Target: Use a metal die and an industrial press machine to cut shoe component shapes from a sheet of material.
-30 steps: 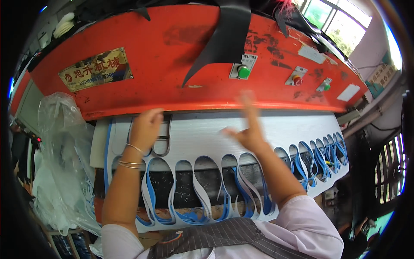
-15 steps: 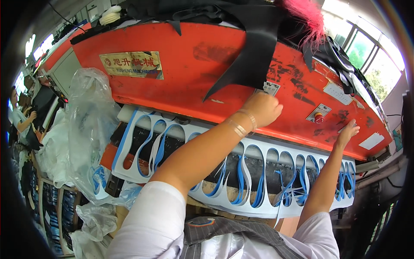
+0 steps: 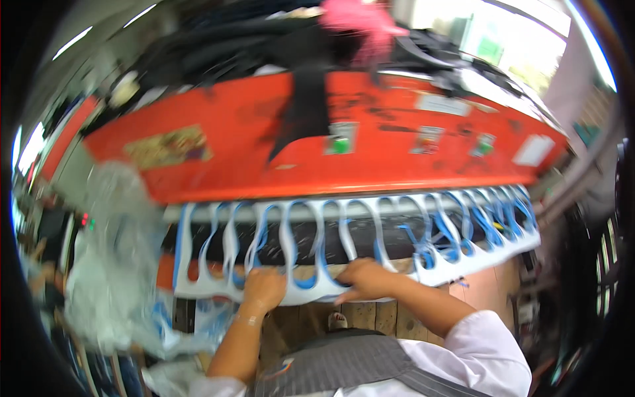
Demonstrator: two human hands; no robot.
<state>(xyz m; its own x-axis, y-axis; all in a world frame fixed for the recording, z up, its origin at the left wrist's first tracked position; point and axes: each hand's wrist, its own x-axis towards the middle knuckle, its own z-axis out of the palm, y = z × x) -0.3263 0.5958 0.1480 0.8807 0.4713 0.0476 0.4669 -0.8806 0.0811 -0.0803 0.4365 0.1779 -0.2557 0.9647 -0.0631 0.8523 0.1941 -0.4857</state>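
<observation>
A white-and-blue sheet [image 3: 390,270] full of long rounded cut-outs, several layers thick where the blue shows, lies across the front of a red machine [image 3: 245,159]. My left hand [image 3: 264,289] is closed over its near edge, left of the middle. Farther right along that edge is my right hand [image 3: 366,279], its fingers bent over the sheet and its thumb on the near side. Blur softens both hands, and the fingertips are partly hidden. Dark board shows through the cut-outs.
Two green buttons [image 3: 341,144] and a red button [image 3: 430,141] sit on the machine's front. Black material [image 3: 307,99] hangs over it beneath a pink feathery bundle [image 3: 357,26]. Clear plastic bags [image 3: 112,264] fill the left side. Wooden floorboards [image 3: 383,319] show below.
Both hands have come down from the machine's front, where they were at the buttons, to the sheet's near edge. The view has shifted, and the green buttons the hands covered now show.
</observation>
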